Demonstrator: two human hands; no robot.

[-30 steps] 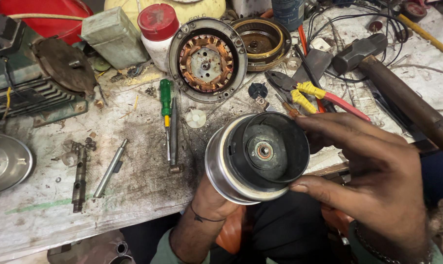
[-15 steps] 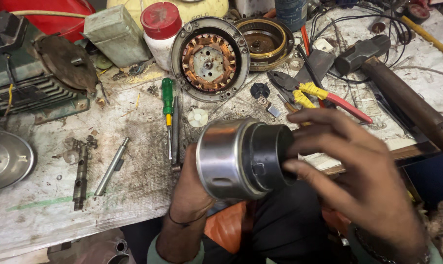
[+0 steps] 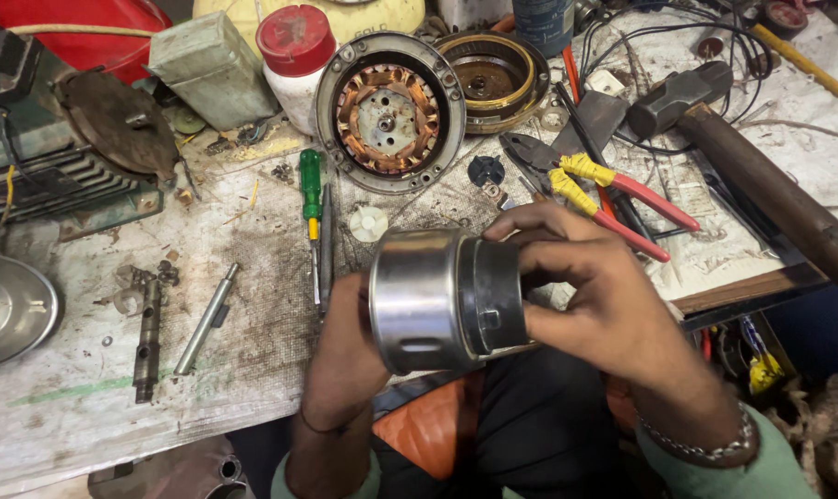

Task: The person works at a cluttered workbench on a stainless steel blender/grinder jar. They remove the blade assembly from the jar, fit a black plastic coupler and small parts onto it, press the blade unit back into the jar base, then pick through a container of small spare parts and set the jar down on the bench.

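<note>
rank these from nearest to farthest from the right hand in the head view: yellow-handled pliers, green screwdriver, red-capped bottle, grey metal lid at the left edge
From the right hand:
1. yellow-handled pliers, just above it
2. green screwdriver, up-left past the drum
3. red-capped bottle, far up-left at the bench's back
4. grey metal lid, far left edge

Silver-and-black cylindrical metal housing (image 3: 447, 300); copper-wound round stator (image 3: 388, 113); green-handled screwdriver (image 3: 311, 194); red-and-yellow-handled pliers (image 3: 604, 189); red-capped white jar (image 3: 296, 55).

dirty white desk (image 3: 243, 277) | green screwdriver (image 3: 311, 189) | round copper motor part (image 3: 388, 113) | red-yellow pliers (image 3: 604, 194) | hammer (image 3: 742, 166) | metal rod (image 3: 206, 319)
</note>
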